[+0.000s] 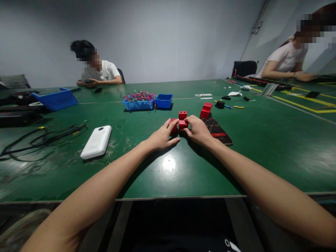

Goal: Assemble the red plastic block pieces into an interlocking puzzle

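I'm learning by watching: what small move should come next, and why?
Perhaps the right hand should ease its red block toward the block at the left hand: each hand touches one, and they sit side by side.

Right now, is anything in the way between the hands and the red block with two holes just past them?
Yes: a second red block, at the right hand, sits in front of the two-holed block. A third red block, at the left hand, sits front-left of it.
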`<state>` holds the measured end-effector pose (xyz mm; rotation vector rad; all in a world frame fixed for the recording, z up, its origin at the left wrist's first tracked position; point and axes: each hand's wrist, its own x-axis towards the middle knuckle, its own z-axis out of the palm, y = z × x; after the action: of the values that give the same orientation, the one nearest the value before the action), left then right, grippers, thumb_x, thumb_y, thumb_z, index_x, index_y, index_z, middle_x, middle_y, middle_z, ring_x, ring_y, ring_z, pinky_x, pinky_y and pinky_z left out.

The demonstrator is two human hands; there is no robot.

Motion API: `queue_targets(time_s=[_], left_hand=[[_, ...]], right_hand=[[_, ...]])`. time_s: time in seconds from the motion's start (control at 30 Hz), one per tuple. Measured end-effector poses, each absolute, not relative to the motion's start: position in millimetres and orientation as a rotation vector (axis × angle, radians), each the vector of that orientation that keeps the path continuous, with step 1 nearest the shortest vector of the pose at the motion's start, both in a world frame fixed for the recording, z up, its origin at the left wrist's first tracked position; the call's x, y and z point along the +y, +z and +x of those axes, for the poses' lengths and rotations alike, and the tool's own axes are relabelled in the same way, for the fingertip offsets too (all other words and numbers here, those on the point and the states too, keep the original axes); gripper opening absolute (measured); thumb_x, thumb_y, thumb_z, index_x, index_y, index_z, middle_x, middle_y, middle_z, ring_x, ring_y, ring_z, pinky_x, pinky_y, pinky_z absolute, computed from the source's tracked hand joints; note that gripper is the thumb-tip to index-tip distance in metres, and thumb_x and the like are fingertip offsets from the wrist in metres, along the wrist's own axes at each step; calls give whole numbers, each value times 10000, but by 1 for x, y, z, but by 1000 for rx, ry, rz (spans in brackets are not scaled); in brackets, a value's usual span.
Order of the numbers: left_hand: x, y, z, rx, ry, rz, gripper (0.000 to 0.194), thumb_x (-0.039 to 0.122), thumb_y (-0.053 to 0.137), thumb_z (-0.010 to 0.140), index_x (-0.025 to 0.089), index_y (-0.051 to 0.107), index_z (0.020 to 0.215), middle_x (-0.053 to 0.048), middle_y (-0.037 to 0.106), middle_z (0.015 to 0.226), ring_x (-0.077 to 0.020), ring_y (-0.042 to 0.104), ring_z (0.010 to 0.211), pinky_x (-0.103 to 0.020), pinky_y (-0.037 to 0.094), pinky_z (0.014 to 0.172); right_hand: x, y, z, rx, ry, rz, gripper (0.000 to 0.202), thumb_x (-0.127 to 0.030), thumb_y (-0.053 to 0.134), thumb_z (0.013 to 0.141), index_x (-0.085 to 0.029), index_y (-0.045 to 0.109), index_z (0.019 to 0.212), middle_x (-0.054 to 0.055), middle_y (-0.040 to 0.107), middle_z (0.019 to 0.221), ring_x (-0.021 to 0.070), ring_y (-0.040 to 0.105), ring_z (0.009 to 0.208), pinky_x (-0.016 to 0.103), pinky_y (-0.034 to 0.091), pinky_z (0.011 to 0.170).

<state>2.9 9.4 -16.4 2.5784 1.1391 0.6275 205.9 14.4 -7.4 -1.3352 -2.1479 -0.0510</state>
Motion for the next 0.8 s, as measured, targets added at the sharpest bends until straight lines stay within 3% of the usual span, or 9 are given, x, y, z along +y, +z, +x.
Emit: queue_targets(time_s=[0.13, 0.23, 0.47, 0.67, 0.8], left_hand=[[4, -13, 6, 1319, 589, 2588, 808, 448, 565, 860, 222, 168, 1526, -191, 360, 1509, -343, 492, 1306, -504, 441, 1043], [5, -13, 8, 1430, 604, 2575, 806, 451, 558, 861, 205, 167, 1523, -204, 394, 1475, -346, 535, 1251, -503, 459, 1006], [12, -21, 5, 1497, 708, 2516, 752, 440, 558, 843, 144, 257, 1466, -220, 398, 1445, -342, 489, 1296, -504, 428, 1049], [16, -27, 7, 1516, 744, 2461, 730, 408, 567, 825, 67, 313, 1418, -261, 333, 1494, -372, 264, 1451, -520, 340, 1133], [17, -26, 5, 1399, 760, 2454, 689, 392, 579, 819, 74, 365, 1391, -246, 424, 1450, -365, 340, 1417, -541, 326, 1139]], right_hand=[[18, -7, 207, -2049, -111, -1209, 220, -126, 622, 766, -150, 621, 984, 127, 629, 1007, 283, 564, 961, 406, 475, 863], [17, -6, 206, -2030, -115, -1069, 215, -175, 628, 797, -172, 616, 1012, 127, 626, 1029, 289, 556, 972, 418, 481, 855], [12, -4, 198, -2079, -144, -830, 163, -247, 616, 860, -217, 624, 1021, 110, 631, 1062, 267, 567, 986, 412, 491, 865], [13, -6, 198, -2102, -151, -790, 168, -256, 636, 857, -209, 640, 1018, 119, 638, 1065, 265, 574, 979, 413, 498, 859], [15, -8, 199, -2104, -160, -764, 182, -280, 644, 858, -207, 641, 1025, 118, 638, 1059, 260, 579, 963, 407, 505, 841]])
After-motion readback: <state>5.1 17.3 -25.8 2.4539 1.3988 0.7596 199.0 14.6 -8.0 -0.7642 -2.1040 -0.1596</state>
